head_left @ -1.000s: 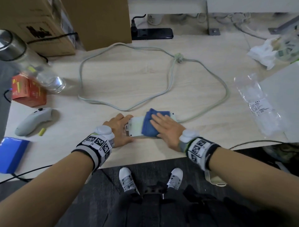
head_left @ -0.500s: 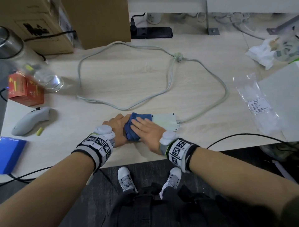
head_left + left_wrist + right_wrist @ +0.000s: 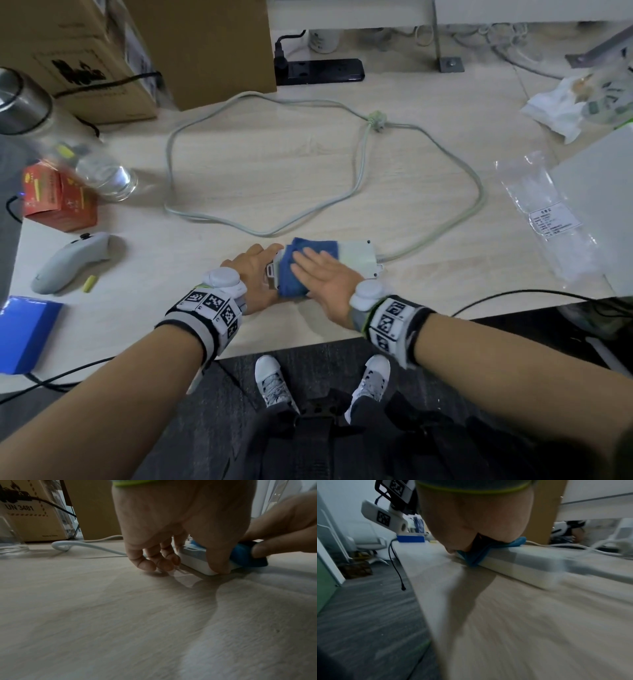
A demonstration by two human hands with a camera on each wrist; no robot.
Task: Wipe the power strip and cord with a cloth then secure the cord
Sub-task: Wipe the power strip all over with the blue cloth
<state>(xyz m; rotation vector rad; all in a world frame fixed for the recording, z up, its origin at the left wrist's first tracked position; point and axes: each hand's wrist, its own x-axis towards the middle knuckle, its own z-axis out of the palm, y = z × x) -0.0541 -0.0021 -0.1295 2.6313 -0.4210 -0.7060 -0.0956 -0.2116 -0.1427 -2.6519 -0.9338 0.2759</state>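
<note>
A white power strip [image 3: 356, 257] lies near the table's front edge, and its grey cord [image 3: 476, 192] loops across the table to a tie [image 3: 376, 120]. My left hand [image 3: 255, 274] grips the strip's left end. In the left wrist view its thumb [image 3: 217, 563] sits on the near corner and its fingers [image 3: 154, 562] curl at the far side. My right hand [image 3: 322, 274] lies flat and presses a folded blue cloth [image 3: 308, 250] onto the strip's left half. The cloth [image 3: 476, 559] hangs over the strip's [image 3: 522, 563] near side.
Cardboard boxes [image 3: 205, 51] and a black power strip [image 3: 318, 72] stand at the back. A glass bottle [image 3: 102, 174], red box [image 3: 58, 202], grey controller [image 3: 72, 260] and blue box [image 3: 24, 332] sit left. A plastic bag [image 3: 548, 219] and white panel [image 3: 599, 205] lie right.
My right hand slid the cloth left to the strip's end, then back right a little. The left hand kept its grip on the end.
</note>
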